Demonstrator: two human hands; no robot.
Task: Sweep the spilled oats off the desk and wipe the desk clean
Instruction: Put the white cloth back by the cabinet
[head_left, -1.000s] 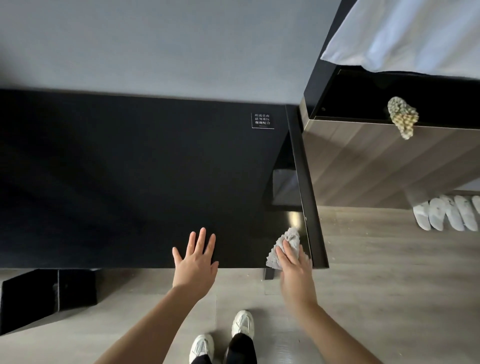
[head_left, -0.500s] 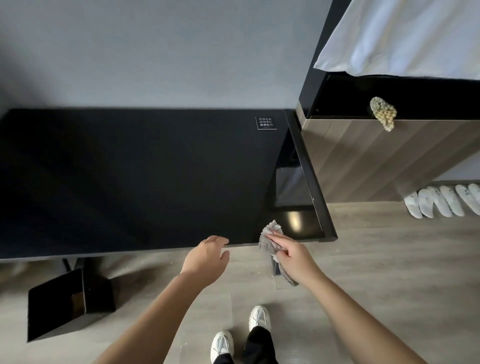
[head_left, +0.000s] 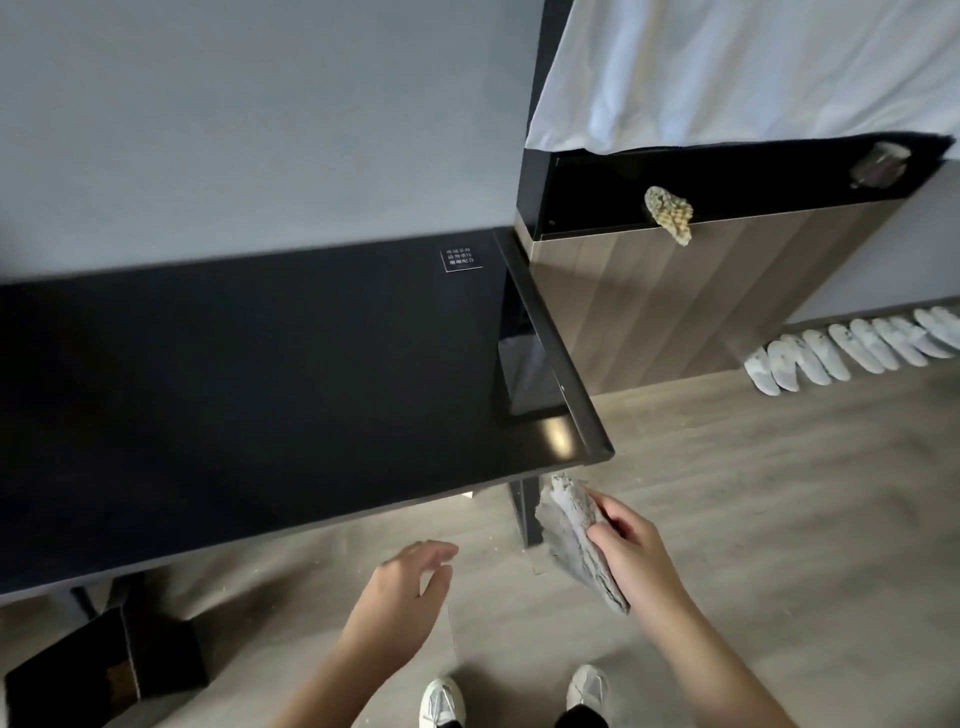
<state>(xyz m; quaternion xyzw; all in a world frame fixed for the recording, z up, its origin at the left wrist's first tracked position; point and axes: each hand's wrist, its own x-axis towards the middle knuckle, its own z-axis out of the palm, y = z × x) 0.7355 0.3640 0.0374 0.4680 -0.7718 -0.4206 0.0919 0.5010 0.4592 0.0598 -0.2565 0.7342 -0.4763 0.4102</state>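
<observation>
Bin (head_left: 166, 654) under desk (head_left: 260, 389); cloth (head_left: 576, 535), R hand (head_left: 634, 540)

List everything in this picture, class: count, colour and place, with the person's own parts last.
desk: one, black, left and centre, against the wall
label: one, white print, desk's far right corner
rag: one, grey, off the desk's near right corner
bin: one, black, on the floor, lower left
cabinet: one, brown wood, right of the desk
knobbly lump: one, yellowish, on the cabinet's shelf edge
sheet: one, white, above the cabinet
slippers: a row, count unclear, white, floor far right
shoes: two, white, worn, bottom edge
left-hand grip: one, over the floor before the desk, holds nothing
right-hand grip: one, beside it, holds the rag
</observation>
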